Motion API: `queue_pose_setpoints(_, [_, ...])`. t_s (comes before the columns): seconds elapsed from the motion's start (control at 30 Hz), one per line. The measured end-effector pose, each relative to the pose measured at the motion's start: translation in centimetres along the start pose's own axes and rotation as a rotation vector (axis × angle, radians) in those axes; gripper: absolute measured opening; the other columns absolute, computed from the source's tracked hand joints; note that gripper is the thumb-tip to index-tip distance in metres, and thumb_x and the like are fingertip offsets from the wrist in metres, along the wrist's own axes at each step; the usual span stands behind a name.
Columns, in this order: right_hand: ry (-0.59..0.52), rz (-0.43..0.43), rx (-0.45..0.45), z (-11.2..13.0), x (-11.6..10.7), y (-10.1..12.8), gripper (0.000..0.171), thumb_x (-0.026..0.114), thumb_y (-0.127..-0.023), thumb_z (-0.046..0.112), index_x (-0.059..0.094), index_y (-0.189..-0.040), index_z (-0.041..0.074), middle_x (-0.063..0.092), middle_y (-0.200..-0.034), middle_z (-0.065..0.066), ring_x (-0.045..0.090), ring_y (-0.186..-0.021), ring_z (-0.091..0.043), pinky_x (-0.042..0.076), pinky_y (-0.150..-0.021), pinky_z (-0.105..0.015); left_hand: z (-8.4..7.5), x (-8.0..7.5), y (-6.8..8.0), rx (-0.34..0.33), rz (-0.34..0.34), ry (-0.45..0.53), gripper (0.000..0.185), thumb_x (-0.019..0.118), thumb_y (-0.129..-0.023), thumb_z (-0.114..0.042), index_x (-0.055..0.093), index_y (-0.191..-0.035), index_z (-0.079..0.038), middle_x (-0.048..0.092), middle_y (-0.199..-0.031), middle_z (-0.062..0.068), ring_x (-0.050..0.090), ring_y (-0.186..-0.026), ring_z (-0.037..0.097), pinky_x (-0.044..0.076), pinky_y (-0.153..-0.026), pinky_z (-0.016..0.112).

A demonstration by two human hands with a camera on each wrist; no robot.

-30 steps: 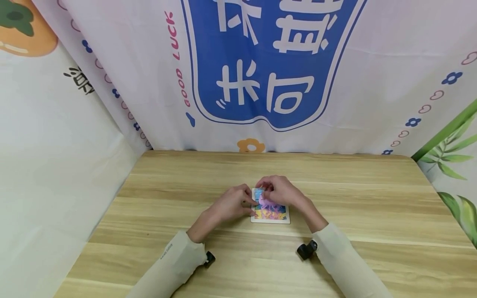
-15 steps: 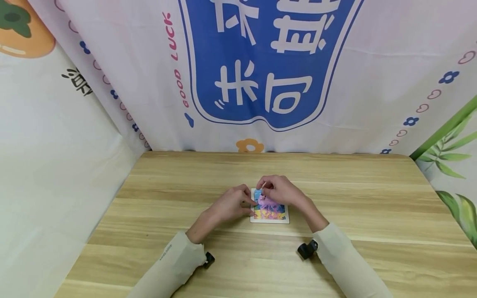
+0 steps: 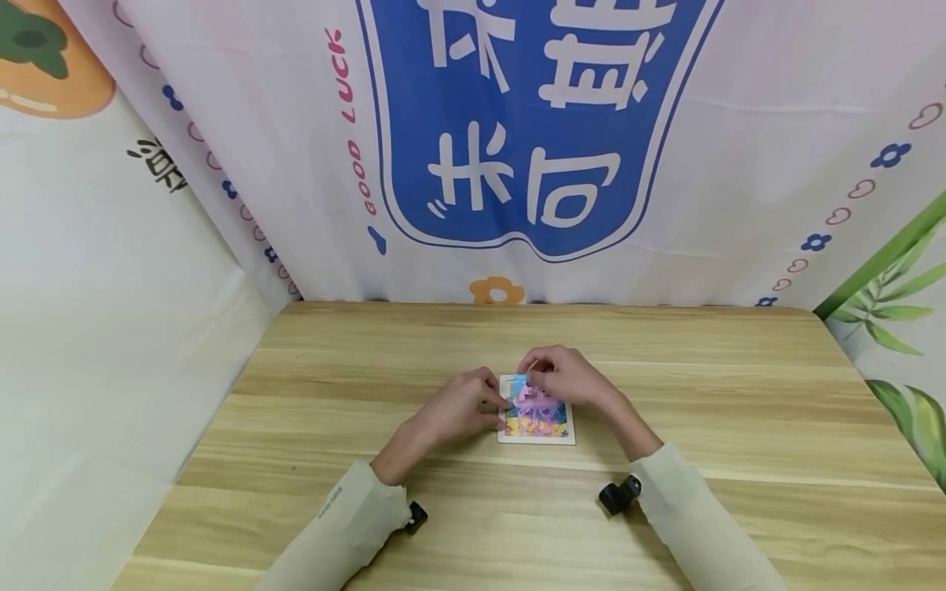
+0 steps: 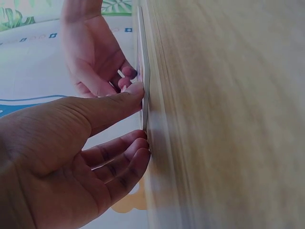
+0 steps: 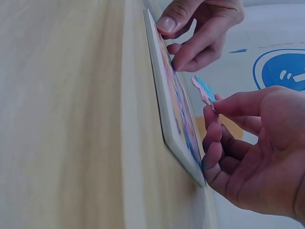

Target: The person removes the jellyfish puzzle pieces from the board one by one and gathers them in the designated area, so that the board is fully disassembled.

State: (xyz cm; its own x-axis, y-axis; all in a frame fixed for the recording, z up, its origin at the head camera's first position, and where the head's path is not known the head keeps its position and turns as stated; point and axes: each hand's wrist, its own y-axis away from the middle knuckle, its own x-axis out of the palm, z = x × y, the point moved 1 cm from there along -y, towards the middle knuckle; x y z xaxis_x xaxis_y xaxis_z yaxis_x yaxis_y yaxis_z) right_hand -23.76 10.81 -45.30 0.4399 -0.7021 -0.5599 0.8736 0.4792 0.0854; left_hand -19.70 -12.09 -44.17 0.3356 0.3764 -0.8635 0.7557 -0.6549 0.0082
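Observation:
A small jigsaw puzzle (image 3: 537,417) in a white frame lies flat on the wooden table, its picture a pink sea creature over yellow and blue. With curled fingers, my left hand (image 3: 466,402) holds the frame's left edge; in the left wrist view the thumb (image 4: 136,90) is on the rim and the other fingers lie by the edge. My right hand (image 3: 569,376) is over the puzzle's top right. Between thumb and finger it pinches a pink-and-blue puzzle piece (image 5: 205,89), tilted just above the board. A pale patch shows at the picture's upper left.
The wooden table (image 3: 355,345) runs back to a white printed curtain (image 3: 310,197). Another white sheet (image 3: 111,345) stands along the left side. Black wrist cameras (image 3: 619,495) sit by both sleeves.
My right hand has shifted slightly right, uncovering the picture's upper left, where a pale patch now shows. The left hand stays at the frame's left edge.

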Motion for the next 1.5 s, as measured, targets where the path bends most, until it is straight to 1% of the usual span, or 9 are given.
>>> queue_pose_setpoints(0.3, [0.044, -0.040, 0.018, -1.6, -1.4, 1.5, 0.017, 0.063, -0.104, 0.011, 0.078, -0.112, 0.010, 0.074, -0.101, -0.007, 0.064, -0.092, -0.018, 0.051, -0.083, -0.034, -0.1, 0.1, 0.0, -0.037, 0.005, -0.016, 0.026, 0.085, -0.094, -0.020, 0.084, -0.118, -0.009, 0.070, -0.115, 0.005, 0.059, -0.094, 0.013, 0.051, -0.078, 0.027])
queue_pose_setpoints(0.57, [0.051, -0.063, 0.051, -3.0, -2.8, 2.8, 0.017, 0.064, -0.103, 0.011, 0.078, -0.113, 0.008, 0.073, -0.101, -0.008, 0.059, -0.091, -0.020, 0.048, -0.081, -0.035, -0.1, 0.2, 0.0, -0.043, -0.001, -0.029, 0.026, 0.085, -0.094, -0.020, 0.084, -0.118, -0.011, 0.069, -0.115, 0.004, 0.059, -0.093, 0.012, 0.050, -0.077, 0.026])
queue_pose_setpoints(0.73, [0.063, -0.078, 0.074, -3.7, -3.6, 3.6, 0.017, 0.064, -0.104, 0.012, 0.078, -0.113, 0.010, 0.070, -0.100, -0.008, 0.056, -0.089, -0.020, 0.045, -0.078, -0.034, -0.2, 0.2, 0.0, -0.044, -0.006, -0.023, 0.026, 0.085, -0.094, -0.020, 0.084, -0.118, -0.010, 0.069, -0.113, 0.004, 0.059, -0.090, 0.013, 0.050, -0.075, 0.026])
queue_pose_setpoints(0.93, [0.082, -0.086, 0.069, -4.5, -4.7, 4.7, 0.016, 0.064, -0.104, 0.012, 0.078, -0.112, 0.010, 0.068, -0.097, -0.006, 0.054, -0.086, -0.020, 0.045, -0.074, -0.031, -0.2, 0.2, 0.1, -0.040, -0.008, -0.023, 0.026, 0.085, -0.094, -0.020, 0.084, -0.118, -0.010, 0.069, -0.112, 0.003, 0.060, -0.091, 0.012, 0.050, -0.076, 0.025])
queue_pose_setpoints(1.13, [0.106, -0.087, 0.074, -5.5, -5.8, 5.9, 0.016, 0.063, -0.104, 0.012, 0.077, -0.113, 0.010, 0.070, -0.099, -0.006, 0.055, -0.088, -0.021, 0.046, -0.075, -0.032, -0.4, 0.2, 0.1, -0.048, -0.007, -0.030, 0.026, 0.085, -0.094, -0.019, 0.084, -0.118, -0.010, 0.069, -0.111, 0.003, 0.058, -0.089, 0.012, 0.049, -0.075, 0.025])
queue_pose_setpoints(1.3, [0.117, -0.089, 0.083, -5.8, -6.4, 6.4, 0.016, 0.063, -0.105, 0.012, 0.077, -0.113, 0.009, 0.069, -0.097, -0.007, 0.054, -0.086, -0.021, 0.045, -0.074, -0.031, -0.4, 0.2, 0.0, -0.050, -0.009, -0.038, 0.026, 0.086, -0.093, -0.018, 0.084, -0.117, -0.009, 0.068, -0.111, 0.004, 0.059, -0.089, 0.014, 0.050, -0.075, 0.025])
queue_pose_setpoints(1.5, [0.137, -0.092, 0.079, -5.6, -6.6, 6.5, 0.016, 0.064, -0.105, 0.010, 0.078, -0.112, 0.009, 0.070, -0.096, -0.006, 0.054, -0.084, -0.018, 0.045, -0.073, -0.028, -0.4, 0.2, 0.0, -0.046, -0.010, -0.041, 0.026, 0.086, -0.093, -0.018, 0.084, -0.117, -0.009, 0.068, -0.111, 0.004, 0.059, -0.089, 0.013, 0.050, -0.074, 0.025])
